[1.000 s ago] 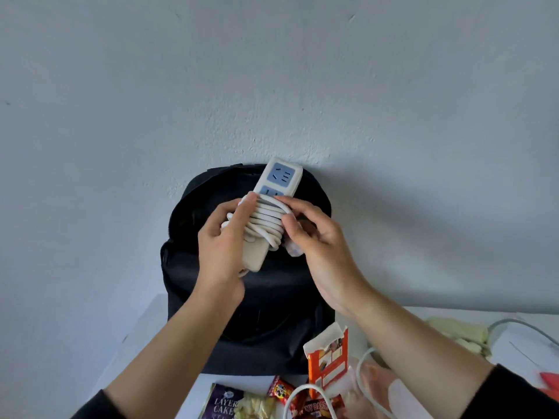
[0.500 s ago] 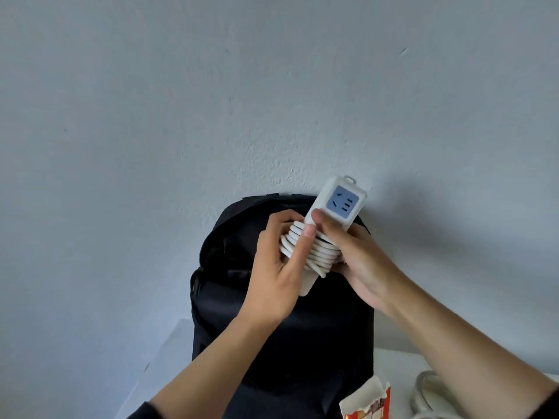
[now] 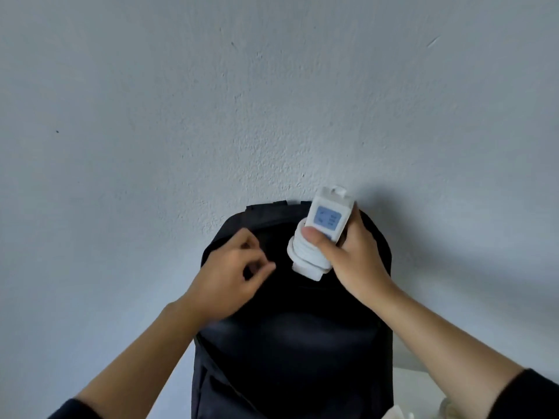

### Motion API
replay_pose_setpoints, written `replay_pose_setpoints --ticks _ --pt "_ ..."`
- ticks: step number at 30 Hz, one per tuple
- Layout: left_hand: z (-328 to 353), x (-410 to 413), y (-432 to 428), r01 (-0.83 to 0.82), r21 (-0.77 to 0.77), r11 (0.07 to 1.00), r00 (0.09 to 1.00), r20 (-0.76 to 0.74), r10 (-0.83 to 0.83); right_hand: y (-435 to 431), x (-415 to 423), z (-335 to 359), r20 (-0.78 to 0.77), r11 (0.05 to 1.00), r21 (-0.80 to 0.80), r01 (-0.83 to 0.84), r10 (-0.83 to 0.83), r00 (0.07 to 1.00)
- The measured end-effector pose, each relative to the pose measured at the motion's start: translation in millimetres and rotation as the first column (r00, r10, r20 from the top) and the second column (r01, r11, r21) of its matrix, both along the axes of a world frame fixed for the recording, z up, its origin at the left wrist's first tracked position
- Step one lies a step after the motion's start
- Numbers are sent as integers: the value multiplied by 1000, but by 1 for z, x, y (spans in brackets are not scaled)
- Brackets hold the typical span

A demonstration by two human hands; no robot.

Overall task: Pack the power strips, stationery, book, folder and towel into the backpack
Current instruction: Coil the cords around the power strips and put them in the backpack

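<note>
Since 0.5 s ago the left hand has let go of the strip and moved left to the top of the backpack; the right hand alone now carries the strip, where 2 hands held it before.

Finding 1: right hand is clamped round the strip, thumb across its face just below the blue socket panel, fingers behind; cord is wound in tight turns round the lower body, with 1 bare end pointing down at the backpack; strip is in the air, tilted, just above the backpack's upper right, not inside it.

Finding 2: left hand has its fingers curled over the dark fabric near the top seam; blur prevents telling whether it pinches a zip pull, a flap or nothing; backpack stands upright against the wall; whether its mouth is open cannot be read in the black fabric.

Assessment: step in hand appears to be opening the mouth to admit the strip.

Recommendations: left hand should draw the near edge forward and hold it wide; right thumb should press on the turns so the cord does not unwind; lower the strip bare end first along the back panel; release only once it rests inside; main risk is a loose loop snagging on the zip.
</note>
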State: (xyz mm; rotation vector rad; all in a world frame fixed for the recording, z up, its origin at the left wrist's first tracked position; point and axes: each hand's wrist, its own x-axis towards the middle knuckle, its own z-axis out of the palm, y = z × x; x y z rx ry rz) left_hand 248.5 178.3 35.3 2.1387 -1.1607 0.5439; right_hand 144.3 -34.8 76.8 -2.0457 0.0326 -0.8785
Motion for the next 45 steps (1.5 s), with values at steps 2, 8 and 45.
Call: replay_pose_setpoints --ticks 2,8,45 --pt "-17 -5 3 -35 271 962 999 9 34 -2 3 -15 -31 988 -150 40 -46 998" --pt "-30 -25 28 119 474 873 981 -194 -28 -12 9 -38 -123 948 -318 23 -65 990" --pt "-46 -30 -16 -268 284 921 963 92 252 12 -16 -50 -632 852 -486 -195 -189 752"
